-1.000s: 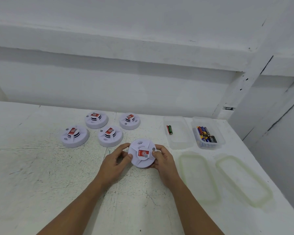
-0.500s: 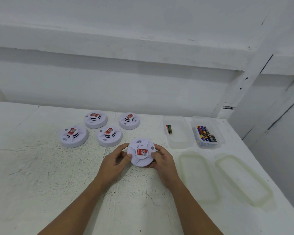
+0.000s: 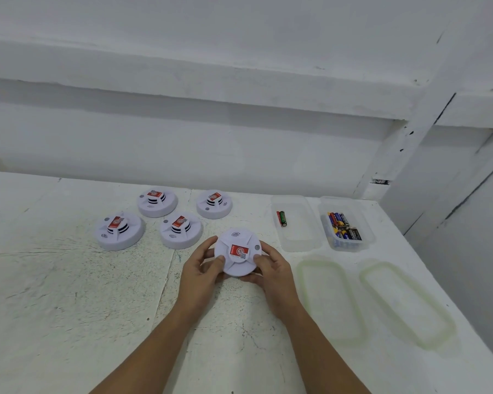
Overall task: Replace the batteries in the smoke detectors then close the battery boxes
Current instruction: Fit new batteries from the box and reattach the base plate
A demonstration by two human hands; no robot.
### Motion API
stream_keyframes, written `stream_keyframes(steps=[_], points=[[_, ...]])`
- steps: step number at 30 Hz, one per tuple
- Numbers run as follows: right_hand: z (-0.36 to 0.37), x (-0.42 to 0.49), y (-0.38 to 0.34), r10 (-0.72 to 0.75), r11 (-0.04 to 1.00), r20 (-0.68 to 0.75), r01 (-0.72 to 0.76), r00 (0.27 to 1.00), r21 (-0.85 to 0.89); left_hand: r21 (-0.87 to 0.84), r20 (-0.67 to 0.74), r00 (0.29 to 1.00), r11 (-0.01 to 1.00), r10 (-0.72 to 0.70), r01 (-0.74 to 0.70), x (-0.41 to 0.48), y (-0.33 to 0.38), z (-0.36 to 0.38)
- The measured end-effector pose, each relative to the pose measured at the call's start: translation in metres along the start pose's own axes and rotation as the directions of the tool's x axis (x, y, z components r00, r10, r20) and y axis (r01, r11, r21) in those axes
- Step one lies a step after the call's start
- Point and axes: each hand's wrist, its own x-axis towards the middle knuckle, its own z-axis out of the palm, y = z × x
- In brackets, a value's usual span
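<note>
Two hands are gripping one smoke detector [image 3: 237, 253] over the table [image 3: 69, 308]. The left hand [image 3: 202, 268] and the right hand [image 3: 271, 268] are curling round opposite sides of its rim, probably bracing it to twist the base off. Four more detectors [image 3: 180, 229] are sitting just behind it, and the tub of batteries [image 3: 365, 228] is lying nearby on the right, likely staged for the swap.

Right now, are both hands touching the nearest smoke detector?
Touching. The head view shows the left hand and right hand gripping the smoke detector by its rim, thumbs on top.
</note>
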Motion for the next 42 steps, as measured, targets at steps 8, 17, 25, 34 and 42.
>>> stream_keyframes(steps=[8, 17, 25, 34, 42], points=[[0.000, -0.002, -0.002, -0.017, 1.000, 0.002, 0.017, 1.000, 0.003, -0.141, 0.031, 0.999, 0.990, -0.026, 0.030, -0.003, 0.004, -0.001], [0.000, -0.004, -0.004, -0.021, 0.999, -0.015, 0.021, 1.000, -0.025, -0.195, 0.044, 0.998, 0.979, -0.047, 0.055, -0.005, 0.008, -0.001], [0.001, -0.006, -0.007, -0.010, 0.999, 0.000, 0.010, 1.000, -0.037, -0.167, 0.043, 0.998, 0.984, -0.049, 0.055, -0.005, 0.008, -0.002], [0.000, -0.006, -0.007, 0.004, 1.000, -0.003, -0.004, 1.000, -0.004, -0.155, 0.032, 0.998, 0.986, -0.057, 0.062, -0.006, 0.008, -0.003], [0.000, -0.006, -0.007, 0.012, 1.000, -0.007, -0.012, 1.000, -0.005, -0.173, 0.040, 0.998, 0.983, -0.049, 0.056, -0.008, 0.011, -0.001]])
